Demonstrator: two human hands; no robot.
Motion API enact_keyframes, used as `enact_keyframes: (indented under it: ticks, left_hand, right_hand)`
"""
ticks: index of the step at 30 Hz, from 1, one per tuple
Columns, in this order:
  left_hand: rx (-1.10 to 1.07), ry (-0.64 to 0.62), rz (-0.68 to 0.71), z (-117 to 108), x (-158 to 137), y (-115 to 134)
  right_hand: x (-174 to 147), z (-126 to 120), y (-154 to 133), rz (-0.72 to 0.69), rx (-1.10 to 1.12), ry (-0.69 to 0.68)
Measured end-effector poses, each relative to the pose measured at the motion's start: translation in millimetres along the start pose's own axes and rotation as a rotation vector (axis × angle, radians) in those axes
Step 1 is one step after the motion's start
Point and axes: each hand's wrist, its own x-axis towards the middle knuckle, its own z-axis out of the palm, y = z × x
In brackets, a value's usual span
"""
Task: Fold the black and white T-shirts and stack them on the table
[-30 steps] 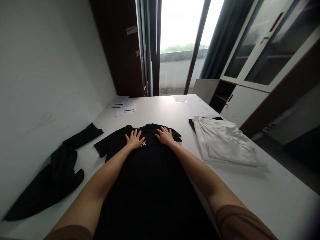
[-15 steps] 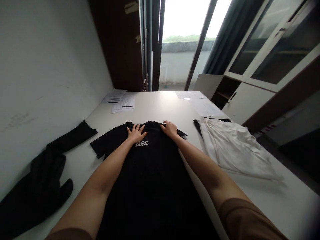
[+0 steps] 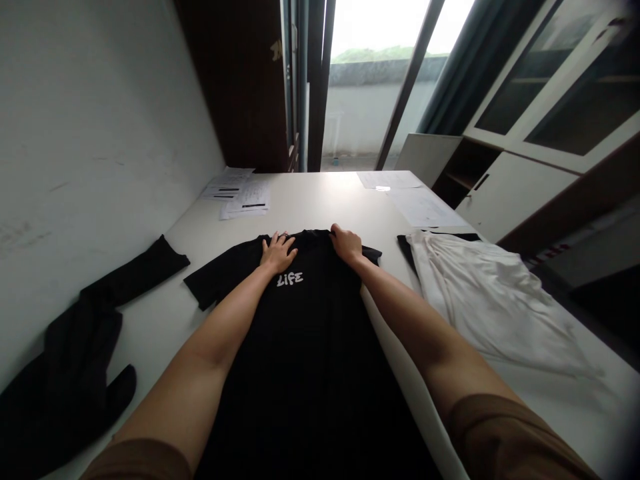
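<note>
A black T-shirt (image 3: 310,347) with small white lettering lies spread along the white table, its collar at the far end. My left hand (image 3: 278,253) rests flat on it near the collar, fingers spread. On the other side of the collar, my right hand (image 3: 346,244) is closed, with its fingers gripping the shirt's edge by the shoulder. The left sleeve reaches out over the table, while the right sleeve shows only in part behind my right wrist. My forearms cover some of the shirt's sides.
A black garment (image 3: 83,347) lies at the left by the wall. White folded clothing (image 3: 490,293) sits on the right, over something black. Papers (image 3: 247,200) lie at the far left of the table (image 3: 320,200), and more sheets (image 3: 425,207) at the far right.
My right hand has gone from loosely bent fingers to a closed grip on the shirt's edge. My left hand stays flat on the cloth. The camera view has shifted slightly.
</note>
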Motion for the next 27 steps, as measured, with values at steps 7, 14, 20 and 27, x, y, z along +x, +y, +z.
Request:
enact_keyframes:
  ticks: [7,14,20,27]
  left_hand:
    - [-0.159,0.295,0.072,-3.4,13.5,6.9]
    - [-0.029,0.313,-0.104,-13.8,-0.1,-18.6]
    - [0.201,0.048,-0.361,-40.7,-16.8,-82.5]
    - [0.152,-0.383,-0.284,-76.4,-10.7,-112.1]
  right_hand:
    - [-1.8,-1.9,11.1,0.056,-0.016,0.026]
    - [-13.2,-2.5,26.3,0.097,0.071,-0.052]
    - [-39.0,-17.7,68.1,0.155,-0.012,-0.062]
    - [-69.0,-35.3,104.8,0.140,0.132,-0.240]
